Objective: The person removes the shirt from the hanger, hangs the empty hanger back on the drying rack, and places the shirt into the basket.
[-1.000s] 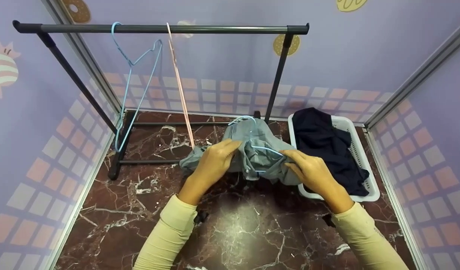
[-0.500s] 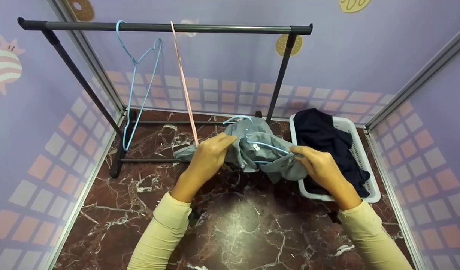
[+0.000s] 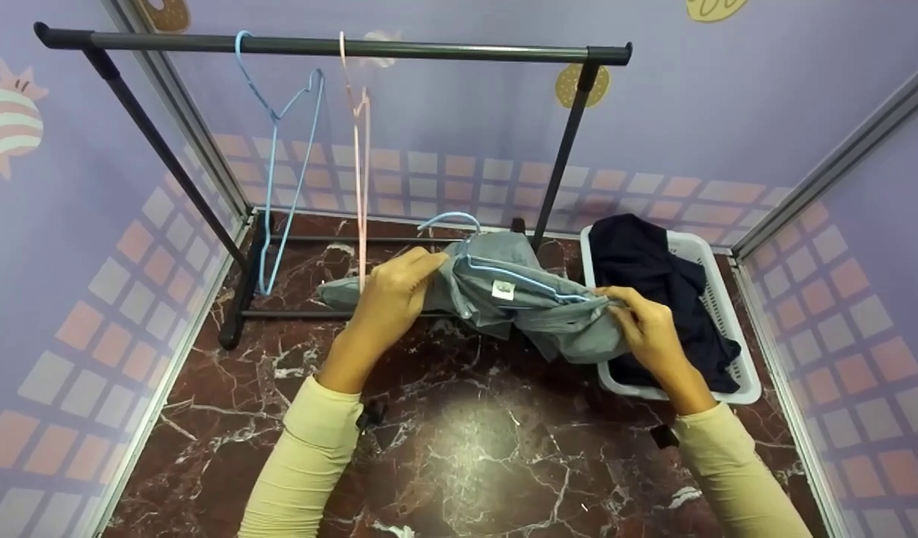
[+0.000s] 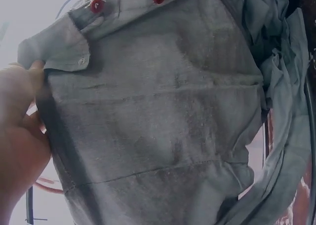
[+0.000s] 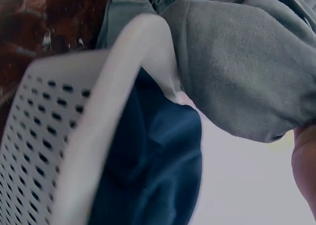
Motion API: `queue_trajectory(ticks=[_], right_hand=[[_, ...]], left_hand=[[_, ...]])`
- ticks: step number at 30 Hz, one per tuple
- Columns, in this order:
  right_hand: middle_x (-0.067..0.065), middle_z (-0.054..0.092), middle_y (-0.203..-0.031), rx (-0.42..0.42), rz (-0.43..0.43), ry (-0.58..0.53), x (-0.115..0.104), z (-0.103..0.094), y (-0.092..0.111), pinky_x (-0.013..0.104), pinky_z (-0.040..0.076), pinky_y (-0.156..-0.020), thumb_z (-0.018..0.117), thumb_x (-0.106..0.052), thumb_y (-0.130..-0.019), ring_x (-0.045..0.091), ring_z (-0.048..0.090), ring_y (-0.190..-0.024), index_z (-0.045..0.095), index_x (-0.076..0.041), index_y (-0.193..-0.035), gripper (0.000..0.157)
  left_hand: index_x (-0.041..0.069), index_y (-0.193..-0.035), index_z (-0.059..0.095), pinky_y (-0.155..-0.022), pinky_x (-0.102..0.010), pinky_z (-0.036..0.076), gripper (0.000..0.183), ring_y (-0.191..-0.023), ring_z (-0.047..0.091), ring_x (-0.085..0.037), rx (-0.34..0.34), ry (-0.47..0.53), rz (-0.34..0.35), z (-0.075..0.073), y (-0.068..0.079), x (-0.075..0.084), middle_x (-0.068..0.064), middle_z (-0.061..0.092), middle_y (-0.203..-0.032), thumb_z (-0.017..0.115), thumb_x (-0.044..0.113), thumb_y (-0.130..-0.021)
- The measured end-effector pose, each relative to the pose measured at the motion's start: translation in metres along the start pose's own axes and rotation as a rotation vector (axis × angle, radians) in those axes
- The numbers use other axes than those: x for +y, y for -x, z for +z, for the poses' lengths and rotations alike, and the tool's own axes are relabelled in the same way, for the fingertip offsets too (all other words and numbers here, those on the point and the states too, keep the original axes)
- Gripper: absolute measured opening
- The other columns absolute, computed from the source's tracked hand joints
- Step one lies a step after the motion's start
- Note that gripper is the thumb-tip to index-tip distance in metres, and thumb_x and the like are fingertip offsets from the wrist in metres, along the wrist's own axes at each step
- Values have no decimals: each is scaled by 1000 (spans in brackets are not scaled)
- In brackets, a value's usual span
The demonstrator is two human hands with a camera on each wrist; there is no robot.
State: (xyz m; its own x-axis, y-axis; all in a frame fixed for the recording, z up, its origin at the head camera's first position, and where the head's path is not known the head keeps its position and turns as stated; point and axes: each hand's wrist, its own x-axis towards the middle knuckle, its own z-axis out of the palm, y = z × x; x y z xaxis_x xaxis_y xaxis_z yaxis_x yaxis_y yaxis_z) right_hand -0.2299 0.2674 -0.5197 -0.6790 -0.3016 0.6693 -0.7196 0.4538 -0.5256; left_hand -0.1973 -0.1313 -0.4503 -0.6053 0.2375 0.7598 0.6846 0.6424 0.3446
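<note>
A grey-green shirt (image 3: 513, 248) is held up at mid-height, its neck opening spread and a white label (image 3: 503, 290) showing inside. Within that opening lies a light blue hanger (image 3: 520, 278), its hook poking out at the upper left. My left hand (image 3: 392, 290) pinches the shirt's left edge, close to the hook. At the other end my right hand (image 3: 644, 320) pinches the opening's edge by the hanger's right end. Red buttons (image 4: 97, 6) and a flap of cloth appear in the left wrist view, beside the left hand (image 4: 22, 129). The right fingertips are partly hidden by cloth.
A black clothes rack (image 3: 444, 49) stands behind, carrying another blue hanger (image 3: 270, 172) and a pink hanger (image 3: 360, 172). To the right, a white basket (image 3: 739, 351) holds dark navy cloth (image 3: 646, 291). The dark marbled floor (image 3: 459, 463) spreads in front.
My hands have drawn apart, the left moving left and up, the right slightly right. The neck opening is stretched wider, showing the label, and the hanger's hook has shifted left.
</note>
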Motion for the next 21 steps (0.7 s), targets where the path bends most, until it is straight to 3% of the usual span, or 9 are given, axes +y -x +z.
queue_trajectory(ticks=[5,7,16,21], right_hand=[[-9,76,-110,92,181,-268,5,11,7,12,53,-83,59,22,-91,-1,69,-97,71,10,-111,26],[-14,75,-107,114,227,-326,4,17,10,13,53,-82,57,23,-91,-1,68,-93,68,15,-110,23],[-14,58,-75,48,347,-329,-26,35,9,11,42,-59,58,20,-92,-4,51,-66,63,22,-107,16],[-7,62,-75,4,404,-293,-16,54,14,11,43,-59,60,18,-92,-3,52,-65,66,19,-108,17]], left_hand=[[5,-110,77,-72,-35,61,23,-75,67,-25,37,3,6,-1,-6,1,-7,69,-86,61,-4,-96],[4,-109,77,-73,-35,61,23,-76,68,-25,50,6,-9,-2,-9,1,-8,70,-88,60,-6,-96],[3,-113,76,-70,-34,61,23,-72,65,-24,49,36,-33,-4,-16,8,-9,68,-87,61,-5,-97],[4,-113,76,-76,-36,63,20,-79,70,-27,-2,7,-9,-4,-21,13,-8,71,-91,62,1,-99]])
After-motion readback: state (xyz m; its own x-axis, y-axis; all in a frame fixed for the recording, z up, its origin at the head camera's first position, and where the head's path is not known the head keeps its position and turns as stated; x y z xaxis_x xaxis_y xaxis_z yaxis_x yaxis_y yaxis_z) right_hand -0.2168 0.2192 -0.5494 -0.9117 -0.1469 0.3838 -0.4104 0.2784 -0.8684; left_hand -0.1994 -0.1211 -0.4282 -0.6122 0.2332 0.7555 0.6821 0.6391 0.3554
